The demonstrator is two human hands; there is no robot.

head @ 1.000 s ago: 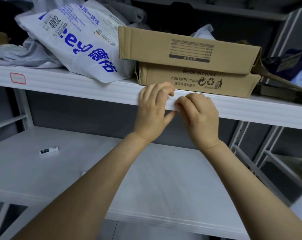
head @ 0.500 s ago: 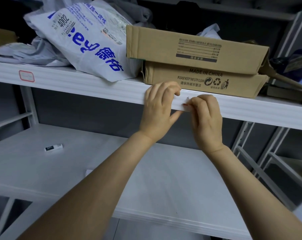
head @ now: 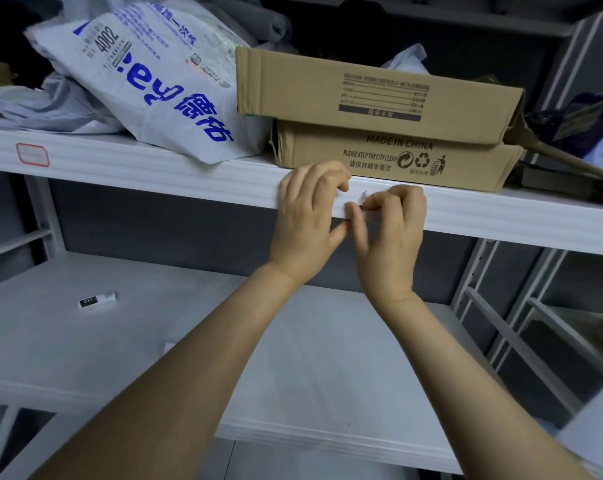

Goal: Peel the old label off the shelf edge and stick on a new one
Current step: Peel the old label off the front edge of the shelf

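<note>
Dim, cool, even light falls on the white shelf edge point(head: 189, 181), with no glare. Above it, behind the cardboard boxes point(head: 379, 98), the recess sinks into near-black shadow. Wide-angle distortion bows the shelf edge; the corner far below-right of it smears soft.

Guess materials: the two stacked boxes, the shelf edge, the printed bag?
Boxes: brown corrugated cardboard, matte; fluted edge shows at the left end. Shelf edge: probably painted metal, white, smooth, ridged lengthwise. Bag: thin plastic film by the look, slightly glossy, wrinkled, blue print.
</note>
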